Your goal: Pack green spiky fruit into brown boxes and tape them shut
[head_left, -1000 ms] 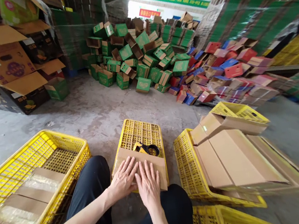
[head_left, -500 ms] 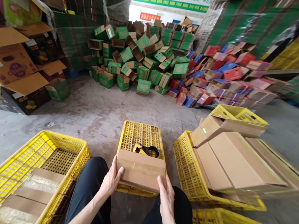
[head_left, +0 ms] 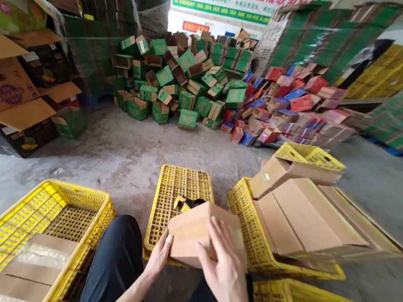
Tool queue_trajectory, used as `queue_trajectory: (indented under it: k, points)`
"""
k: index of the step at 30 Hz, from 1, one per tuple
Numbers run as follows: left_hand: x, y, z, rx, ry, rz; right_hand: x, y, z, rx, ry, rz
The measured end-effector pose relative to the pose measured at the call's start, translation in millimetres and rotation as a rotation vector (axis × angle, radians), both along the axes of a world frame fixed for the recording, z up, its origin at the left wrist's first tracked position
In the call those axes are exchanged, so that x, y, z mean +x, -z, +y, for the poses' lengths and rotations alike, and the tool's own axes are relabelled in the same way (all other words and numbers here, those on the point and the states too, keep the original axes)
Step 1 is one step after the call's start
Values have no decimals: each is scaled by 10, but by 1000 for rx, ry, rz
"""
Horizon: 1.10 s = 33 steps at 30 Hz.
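Observation:
A brown cardboard box [head_left: 190, 233] is tilted up over the front part of an upturned yellow crate [head_left: 156, 225]. My left hand [head_left: 159, 255] grips the box at its left end, thumb along the edge. On the right, my right hand [head_left: 223, 258] lies against the box, thumb on the near face and fingers along the right-hand face; its hold keeps that end up. Just behind the box, partly hidden by it, a yellow and black tape dispenser [head_left: 183, 203] rests on the crate.
At left, a yellow crate [head_left: 103, 201] holds taped cardboard boxes [head_left: 24, 271]. Another crate [head_left: 239, 201] at right carries flattened cardboard [head_left: 314, 214]; a further crate [head_left: 288, 301] stands below it. Green cartons [head_left: 164, 77] and red and blue cartons [head_left: 300, 103] lie heaped beyond.
The box has turned and tilted, its right end now raised. My right hand has moved from the box's right corner onto its faces. The left hand stays at the left end.

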State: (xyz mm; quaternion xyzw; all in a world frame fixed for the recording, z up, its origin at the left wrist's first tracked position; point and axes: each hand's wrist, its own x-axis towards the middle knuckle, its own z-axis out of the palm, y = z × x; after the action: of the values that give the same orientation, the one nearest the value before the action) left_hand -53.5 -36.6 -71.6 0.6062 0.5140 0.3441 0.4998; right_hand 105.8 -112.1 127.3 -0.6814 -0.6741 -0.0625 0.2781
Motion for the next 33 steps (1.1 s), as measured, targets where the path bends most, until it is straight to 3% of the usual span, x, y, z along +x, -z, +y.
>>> queue_trajectory:
  k: [3, 7, 10, 12, 15, 21, 26, 33]
  points:
    - [4, -193, 54, 29, 54, -2, -302, 64, 58, -59, -69, -122]
    - [-210, -687, 55, 199, 95, -141, -620, 92, 112, -151, -156, -146]
    - [-394, -1041, -36, 345, 144, -128, -643, 64, 145, -126, -164, -105]
    - [-467, -1186, -110, 470, 243, -70, -562, 54, 142, -96, -190, -64]
    - [-469, -1246, -174, 619, 341, -27, -380, 75, 76, -74, -220, -41]
    - [-374, -1147, -121, 790, 278, -82, -191, 137, -98, -18, -227, -117]
    - [-452, -1209, -48, 838, 320, -79, -48, 51, -71, -2, -280, -55]
    - [-463, -1333, 21, 842, 341, -82, 231, 55, 59, -49, -151, 156]
